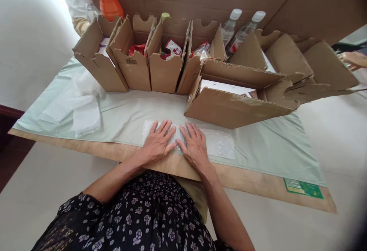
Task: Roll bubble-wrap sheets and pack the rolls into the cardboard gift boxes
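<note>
A long strip of bubble wrap (pixel 219 144) lies flat along the front of the table, on a pale green cloth (pixel 126 109). My left hand (pixel 159 142) rests on its left part, fingers spread and palm down. Close beside it, my right hand (pixel 195 144) lies flat on the middle of the strip, fingers also apart. The two thumbs nearly meet. Part of the wrap is hidden under my hands. Farther left sits a loose pile of bubble wrap sheets (pixel 86 113).
A row of open cardboard boxes (pixel 166 75) stands along the back, with packets inside. In front, another cardboard box (pixel 237 107) holds a white box (pixel 226 87). Clear bottles (pixel 242 36) and an orange bottle (pixel 109 0) stand behind. The wooden table edge (pixel 177 167) runs before me.
</note>
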{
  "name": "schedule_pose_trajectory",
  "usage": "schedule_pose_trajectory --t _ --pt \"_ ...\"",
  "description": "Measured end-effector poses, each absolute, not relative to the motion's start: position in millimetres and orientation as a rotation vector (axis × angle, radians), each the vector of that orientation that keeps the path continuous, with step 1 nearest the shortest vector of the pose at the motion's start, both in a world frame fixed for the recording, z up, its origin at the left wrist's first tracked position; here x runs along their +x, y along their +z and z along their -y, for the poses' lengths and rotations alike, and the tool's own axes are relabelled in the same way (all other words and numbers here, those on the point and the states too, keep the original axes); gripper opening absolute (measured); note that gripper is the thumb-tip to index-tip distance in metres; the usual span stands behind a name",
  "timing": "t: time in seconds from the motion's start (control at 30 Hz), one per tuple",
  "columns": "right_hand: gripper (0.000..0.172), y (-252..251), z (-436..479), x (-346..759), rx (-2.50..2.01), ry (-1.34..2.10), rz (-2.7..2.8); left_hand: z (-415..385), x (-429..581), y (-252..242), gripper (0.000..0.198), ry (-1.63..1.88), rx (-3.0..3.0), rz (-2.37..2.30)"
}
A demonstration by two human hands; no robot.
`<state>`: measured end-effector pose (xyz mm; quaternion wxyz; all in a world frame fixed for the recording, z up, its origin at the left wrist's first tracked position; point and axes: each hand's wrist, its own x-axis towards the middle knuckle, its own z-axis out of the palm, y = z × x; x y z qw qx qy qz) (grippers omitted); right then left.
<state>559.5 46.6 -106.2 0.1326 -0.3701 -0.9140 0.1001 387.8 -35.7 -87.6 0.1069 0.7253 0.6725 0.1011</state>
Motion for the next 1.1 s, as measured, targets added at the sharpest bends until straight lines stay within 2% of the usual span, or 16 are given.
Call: schedule_pose_trajectory --t 0.23,0.37,0.47,0.6,0.67,0.93,1.1 --pt "0.054 -103.9 -72.1 664.2 -1.406 0.146 2.537 46.6 362.3 -80.5 0.054 0.147 2.073 -2.119" --pt "0.056 -100.1 -70.7 673.4 -1.643 0.056 2.281 48.1 365.5 -79.1 0.055 0.189 2.031 -2.181" --pt "0.052 -96.8 -57.3 636.4 -1.518 0.038 2.222 46.2 376.7 -77.4 0.056 0.269 2.098 -2.161" --pt "0.043 -100.9 -34.5 576.0 -1.064 0.249 2.536 44.0 386.4 -82.5 0.055 0.288 2.215 -2.015" --pt "0.042 -105.0 -29.3 567.8 -0.991 0.283 2.611 44.2 384.3 -87.1 0.055 0.263 2.230 -1.971" --pt "0.045 -99.6 -55.1 646.1 -1.262 0.145 2.518 45.7 374.4 -85.9 0.054 0.283 2.188 -1.925" --pt "0.047 -91.6 -81.2 658.0 -1.562 0.012 2.367 44.0 354.5 -80.3 0.046 0.432 2.012 -2.218"
